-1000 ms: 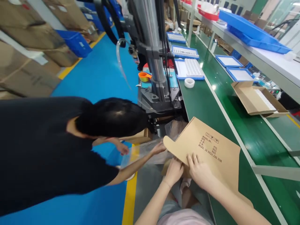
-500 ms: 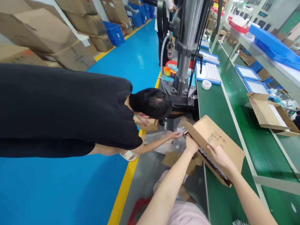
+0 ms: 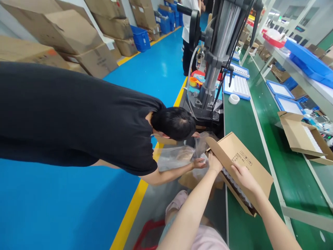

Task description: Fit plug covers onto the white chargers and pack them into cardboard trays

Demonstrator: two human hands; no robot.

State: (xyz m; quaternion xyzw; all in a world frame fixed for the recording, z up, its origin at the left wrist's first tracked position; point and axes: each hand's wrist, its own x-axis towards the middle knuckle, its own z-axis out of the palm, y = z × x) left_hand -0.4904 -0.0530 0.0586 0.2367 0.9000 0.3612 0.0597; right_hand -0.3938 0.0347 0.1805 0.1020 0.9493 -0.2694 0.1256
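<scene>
A brown cardboard box (image 3: 253, 173) with black printing rests tilted on the green bench, its lid partly raised. Through the gap along its near side shows a row of pale round parts (image 3: 238, 187). My left hand (image 3: 215, 163) grips the box's left end, its fingertips hidden under the flap. My right hand (image 3: 244, 176) holds the lid's near edge, fingers on the printed top. Close to my left hand, a co-worker's hand (image 3: 199, 163) holds a clear plastic bag (image 3: 174, 156).
A co-worker in a black shirt (image 3: 104, 114) bends in from the left. Behind the box stands a press with a metal column (image 3: 215, 59). A tape roll (image 3: 233, 99), white trays (image 3: 240, 86) and an open carton (image 3: 299, 135) lie on the bench. A red stool (image 3: 145, 232) is below.
The co-worker leans further in, and both their hands are now at the plastic bag. My hands keep their hold on the box. The view has shifted slightly.
</scene>
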